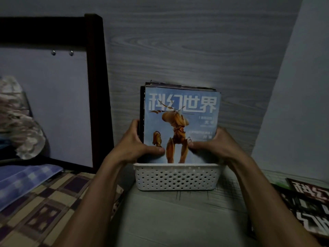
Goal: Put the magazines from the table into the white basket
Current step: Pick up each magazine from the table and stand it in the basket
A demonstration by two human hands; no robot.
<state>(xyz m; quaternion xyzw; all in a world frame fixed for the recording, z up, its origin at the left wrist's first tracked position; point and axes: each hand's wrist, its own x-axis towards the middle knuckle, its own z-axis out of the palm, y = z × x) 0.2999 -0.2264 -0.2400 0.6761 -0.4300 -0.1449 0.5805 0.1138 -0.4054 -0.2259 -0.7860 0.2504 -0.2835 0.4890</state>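
A stack of magazines (180, 122) is standing upright in the centre of the frame, its lower edge sitting inside the white basket (177, 178) just below. The front cover is showing a blue sky, large white characters and orange insect-like figures. The left hand (138, 141) is gripping the stack's left edge, thumb lying across the cover and fingers curled behind the spine. The right hand (211, 141) is gripping the right edge the same way, thumb pressing on the cover near the lower middle. The basket is resting on the grey desk (178, 220), close against the wood-grain wall (178, 50) behind it. More magazines (308, 207) with dark covers are lying flat on the desk at the lower right edge of the frame. At lower left, a checked bed cover (44, 202) is showing, with a dark-framed headboard (96, 86) standing at upper left.
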